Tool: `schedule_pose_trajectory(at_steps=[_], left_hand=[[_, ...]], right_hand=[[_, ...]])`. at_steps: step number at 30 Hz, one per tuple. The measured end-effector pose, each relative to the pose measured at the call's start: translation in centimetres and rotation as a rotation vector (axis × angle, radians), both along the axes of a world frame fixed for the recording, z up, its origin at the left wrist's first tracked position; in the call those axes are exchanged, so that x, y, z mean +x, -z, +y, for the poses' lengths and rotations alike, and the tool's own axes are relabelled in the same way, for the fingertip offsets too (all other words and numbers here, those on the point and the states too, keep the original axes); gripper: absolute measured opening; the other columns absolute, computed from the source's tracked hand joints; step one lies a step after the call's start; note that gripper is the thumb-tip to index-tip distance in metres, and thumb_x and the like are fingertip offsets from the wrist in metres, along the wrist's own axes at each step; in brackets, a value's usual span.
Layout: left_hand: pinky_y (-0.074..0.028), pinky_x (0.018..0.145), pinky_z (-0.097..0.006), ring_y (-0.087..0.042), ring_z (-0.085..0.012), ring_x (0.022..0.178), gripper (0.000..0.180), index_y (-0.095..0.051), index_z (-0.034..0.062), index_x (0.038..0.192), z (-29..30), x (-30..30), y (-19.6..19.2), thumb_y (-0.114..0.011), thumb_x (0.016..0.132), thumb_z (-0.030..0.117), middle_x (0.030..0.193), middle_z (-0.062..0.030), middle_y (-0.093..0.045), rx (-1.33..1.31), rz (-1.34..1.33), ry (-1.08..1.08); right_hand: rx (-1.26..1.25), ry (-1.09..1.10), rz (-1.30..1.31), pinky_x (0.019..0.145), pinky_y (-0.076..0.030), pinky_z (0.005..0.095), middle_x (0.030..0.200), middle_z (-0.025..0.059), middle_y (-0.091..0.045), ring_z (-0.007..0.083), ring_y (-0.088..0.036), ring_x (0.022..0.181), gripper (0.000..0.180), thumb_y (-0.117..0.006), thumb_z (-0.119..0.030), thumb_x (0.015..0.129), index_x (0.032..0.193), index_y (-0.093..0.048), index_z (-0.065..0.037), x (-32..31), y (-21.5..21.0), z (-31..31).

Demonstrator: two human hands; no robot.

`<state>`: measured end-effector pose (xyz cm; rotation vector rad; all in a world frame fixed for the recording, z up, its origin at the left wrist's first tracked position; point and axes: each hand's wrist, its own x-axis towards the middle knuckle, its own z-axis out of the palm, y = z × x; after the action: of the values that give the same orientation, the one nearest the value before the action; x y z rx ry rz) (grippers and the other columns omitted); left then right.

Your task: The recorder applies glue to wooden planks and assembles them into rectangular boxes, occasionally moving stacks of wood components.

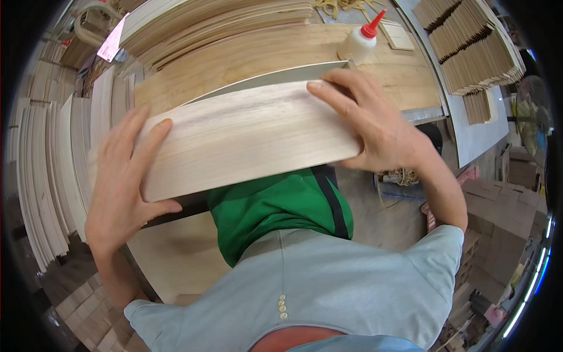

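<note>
A pale wooden panel [246,138] is held tilted in front of me, between both hands. My left hand [120,176] grips its left end, fingers over the upper edge and thumb at the lower corner. Around the right end wraps my right hand [381,123], with its fingers on the top edge and thumb near the lower corner. Beyond the panel's upper edge a second thin board [281,74] shows, its shaded face toward me; whether the two are joined is hidden. Just past my right hand stands a white glue bottle [359,46] with a red nozzle.
Behind lies a wooden worktop [234,54] with a stack of thin boards [217,26]. More upright boards [41,176] lean at the left. Bundled wooden pieces [469,47] sit on a grey table [478,138] at the right. Cartons [498,223] are piled at the lower right.
</note>
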<state>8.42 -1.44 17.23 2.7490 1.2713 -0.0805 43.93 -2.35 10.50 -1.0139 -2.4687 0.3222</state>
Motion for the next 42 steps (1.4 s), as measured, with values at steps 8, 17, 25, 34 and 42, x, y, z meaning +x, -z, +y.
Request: schedule_pose_trajectory(at_steps=[8,17,25,34,42], left_hand=[[-0.03,0.107,-0.042,-0.035,-0.0359,0.126,0.098,-0.043,0.0136,0.137,2.7,2.1,5.8,-0.08,0.047,0.007,0.132,-0.0162,-0.039,-0.193,-0.251,-0.174],[-0.032,0.106,-0.042,-0.036,-0.0341,0.125,0.097,-0.042,0.0166,0.138,4.2,3.7,8.1,-0.079,0.048,0.006,0.132,-0.0146,-0.038,-0.23,-0.264,-0.178],[-0.031,0.107,-0.041,-0.036,-0.034,0.125,0.097,-0.042,0.0169,0.138,4.6,3.9,8.9,-0.079,0.049,0.004,0.132,-0.0143,-0.038,-0.234,-0.26,-0.17],[-0.031,0.107,-0.042,-0.036,-0.0351,0.126,0.095,-0.043,0.016,0.137,4.5,3.0,9.4,-0.081,0.05,0.01,0.134,-0.0159,-0.038,-0.18,-0.248,-0.175],[-0.028,0.109,-0.044,-0.029,-0.0356,0.133,0.103,-0.036,0.015,0.142,4.8,-1.4,8.9,-0.086,0.051,0.02,0.146,-0.018,-0.029,0.034,-0.202,-0.008]], right_hand=[[-0.097,0.155,-0.104,0.113,-0.026,0.0447,0.151,0.0118,-0.026,0.0326,-0.026,0.138,0.114,-0.082,-0.041,0.049,0.146,-0.028,-0.014,6.5,0.2,3.4],[-0.288,0.232,-0.11,0.117,-0.023,0.0441,0.153,0.0042,-0.022,0.0273,-0.024,0.139,0.112,-0.082,-0.021,0.05,0.146,-0.027,-0.021,8.0,3.1,2.7],[-0.323,0.216,-0.112,0.118,-0.021,0.0423,0.153,0.0031,-0.021,0.0266,-0.024,0.139,0.109,-0.081,-0.01,0.051,0.146,-0.027,-0.023,8.0,4.0,3.5],[-0.407,0.198,-0.063,0.117,-0.022,0.0393,0.151,0.0045,-0.026,0.0259,-0.026,0.138,0.103,-0.079,-0.005,0.054,0.145,-0.032,-0.019,6.8,4.4,4.3],[-0.485,0.33,-0.069,0.102,-0.039,0.0428,0.149,0.0035,-0.032,0.0255,-0.04,0.13,0.104,-0.071,0.006,0.046,0.142,-0.039,-0.018,6.4,3.0,3.1]])
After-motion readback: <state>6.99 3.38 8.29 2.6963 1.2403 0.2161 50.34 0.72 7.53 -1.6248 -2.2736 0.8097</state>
